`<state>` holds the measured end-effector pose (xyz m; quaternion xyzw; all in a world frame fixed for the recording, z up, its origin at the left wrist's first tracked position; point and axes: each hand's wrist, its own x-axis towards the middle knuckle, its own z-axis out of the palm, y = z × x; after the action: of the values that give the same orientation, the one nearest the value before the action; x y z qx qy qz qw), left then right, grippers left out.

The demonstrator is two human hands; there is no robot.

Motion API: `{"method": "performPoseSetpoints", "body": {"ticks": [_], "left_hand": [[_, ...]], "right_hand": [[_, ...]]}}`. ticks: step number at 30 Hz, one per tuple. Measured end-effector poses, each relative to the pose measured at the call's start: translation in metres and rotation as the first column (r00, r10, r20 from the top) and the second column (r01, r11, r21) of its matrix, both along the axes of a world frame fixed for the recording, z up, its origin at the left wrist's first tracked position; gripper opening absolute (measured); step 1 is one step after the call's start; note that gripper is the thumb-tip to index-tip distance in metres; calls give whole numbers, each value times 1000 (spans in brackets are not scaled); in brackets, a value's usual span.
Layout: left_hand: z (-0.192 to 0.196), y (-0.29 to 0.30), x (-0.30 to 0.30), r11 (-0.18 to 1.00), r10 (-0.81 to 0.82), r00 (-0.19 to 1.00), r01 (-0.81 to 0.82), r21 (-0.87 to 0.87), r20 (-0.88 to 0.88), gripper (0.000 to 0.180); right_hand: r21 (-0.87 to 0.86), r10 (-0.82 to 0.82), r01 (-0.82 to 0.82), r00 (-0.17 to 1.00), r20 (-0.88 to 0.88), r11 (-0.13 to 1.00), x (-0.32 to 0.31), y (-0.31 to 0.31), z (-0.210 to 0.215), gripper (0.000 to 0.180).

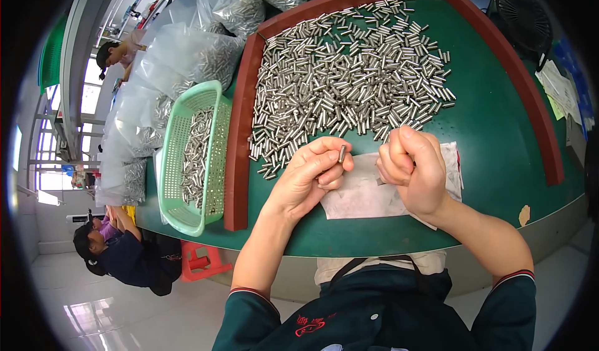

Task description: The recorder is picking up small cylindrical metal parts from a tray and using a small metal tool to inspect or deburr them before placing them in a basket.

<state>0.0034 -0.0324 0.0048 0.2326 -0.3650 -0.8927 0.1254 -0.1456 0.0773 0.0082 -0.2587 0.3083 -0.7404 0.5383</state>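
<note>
Between the thumb and fingers of my left hand (310, 175) is a small metal pin (342, 154), held near upright. My right hand (413, 171) is curled into a fist just to its right; a bit of metal shows under its fingers, but what it grips is mostly hidden. Both hands hover over a whitish cloth (365, 196) lying on the green tabletop (486, 132). Beyond them spreads a large heap of shiny metal pins (349, 76), loose and pointing every way.
A reddish-brown frame (239, 132) borders the heap. Left of it stands a light green basket (215, 95) with more pins. Clear plastic bags (215, 54) of pins line the far left. A black fan (523, 17) and papers (555, 89) sit far right. Other people work at left.
</note>
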Motion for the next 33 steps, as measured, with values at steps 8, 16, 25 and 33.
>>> {"method": "performPoseSetpoints", "body": {"ticks": [8, 16, 25, 33], "left_hand": [[4, -1, -1, 1000, 11, 999, -12, 17, 44, 19], [2, -4, -5, 928, 225, 970, -182, -324, 98, 22], [-10, 1, -24, -64, 574, 788, 316, -947, 224, 14], [11, 16, -11, 248, 266, 889, 312, -917, 374, 5]], "right_hand": [[12, 12, -12, 1000, 11, 1000, -2, -1, 2, 37], [21, 7, -7, 1000, 23, 1000, -1, 0, 0, 37], [29, 3, -4, 999, 41, 1000, 0, -1, 1, 37], [14, -2, 1, 999, 40, 1000, -3, 1, -1, 37]]}}
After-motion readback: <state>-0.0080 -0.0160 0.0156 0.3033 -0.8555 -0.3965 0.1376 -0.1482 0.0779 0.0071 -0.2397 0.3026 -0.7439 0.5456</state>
